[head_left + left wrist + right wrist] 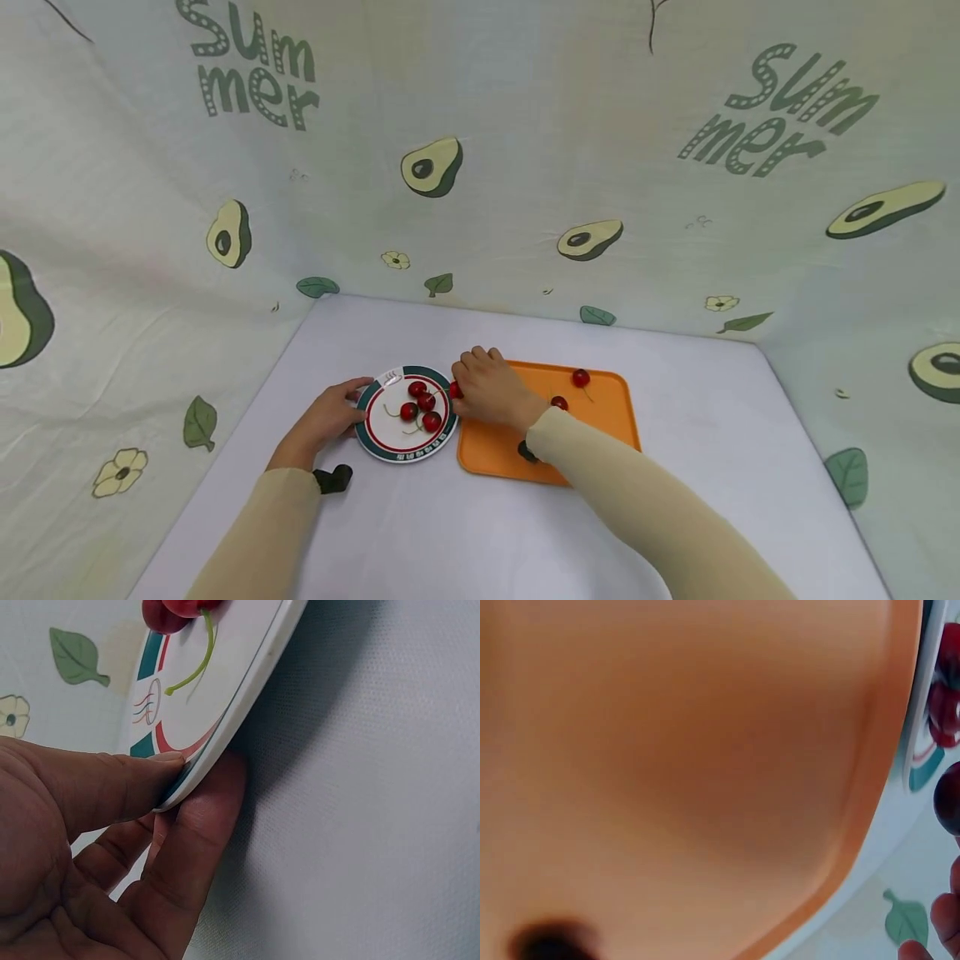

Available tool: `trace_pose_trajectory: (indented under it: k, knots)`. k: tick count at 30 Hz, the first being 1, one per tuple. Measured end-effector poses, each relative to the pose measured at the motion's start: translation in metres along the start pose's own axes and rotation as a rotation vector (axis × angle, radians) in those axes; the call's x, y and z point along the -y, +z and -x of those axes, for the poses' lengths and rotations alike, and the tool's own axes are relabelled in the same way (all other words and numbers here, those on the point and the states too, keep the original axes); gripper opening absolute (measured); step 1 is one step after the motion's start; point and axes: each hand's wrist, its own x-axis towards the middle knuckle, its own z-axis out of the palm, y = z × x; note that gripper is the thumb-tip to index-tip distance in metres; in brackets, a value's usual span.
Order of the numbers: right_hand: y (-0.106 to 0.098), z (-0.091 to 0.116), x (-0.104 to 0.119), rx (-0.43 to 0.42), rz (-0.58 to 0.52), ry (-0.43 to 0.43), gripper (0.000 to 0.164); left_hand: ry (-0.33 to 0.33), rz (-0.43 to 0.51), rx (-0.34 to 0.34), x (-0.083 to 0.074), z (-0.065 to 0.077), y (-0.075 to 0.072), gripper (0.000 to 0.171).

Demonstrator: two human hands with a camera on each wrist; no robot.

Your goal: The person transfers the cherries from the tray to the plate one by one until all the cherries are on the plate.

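Observation:
My left hand (326, 421) pinches the left rim of a white plate (392, 432) with a green and red border. In the left wrist view, the thumb (120, 780) lies on top of the rim and fingers reach under it. Several red cherries (426, 402) with stems lie on the plate. My right hand (491, 392) holds a red cherry (455, 390) at the plate's right edge. The right wrist view shows that cherry (949, 799) by the fingertips, with much of the hand out of frame.
An orange tray (609, 417) lies right of the plate, partly under my right forearm. Two cherries show on it, one cherry (581, 378) near the far edge and another cherry (558, 402) beside the wrist. A printed cloth (517, 183) hangs behind the white table (712, 433).

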Motion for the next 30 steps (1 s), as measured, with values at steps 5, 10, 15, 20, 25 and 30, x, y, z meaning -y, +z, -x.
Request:
trace_pose_trajectory:
  k: [5,10,15,20,25,30]
  knots:
    - [0.003,-0.013,0.008,0.041,0.024,-0.002,0.038,0.005,-0.003,0.000,-0.005,0.000,0.000,0.070]
    - [0.011,-0.022,0.016,0.082,0.029,-0.010,0.044,-0.014,0.002,-0.005,-0.007,0.002,-0.001,0.070]
    - [0.017,-0.029,0.026,0.124,0.036,-0.024,0.046,-0.027,0.030,0.001,-0.006,0.002,0.000,0.070]
    - [0.020,-0.031,0.030,0.113,0.059,-0.015,0.046,-0.036,0.026,-0.004,-0.006,0.000,0.002,0.069]
    - [0.021,-0.028,0.033,0.122,0.066,0.007,0.044,-0.052,0.032,0.001,-0.004,0.001,0.004,0.070]
    - [0.021,-0.028,0.033,0.097,0.066,0.008,0.044,-0.026,0.030,0.001,-0.005,0.004,0.003,0.070]
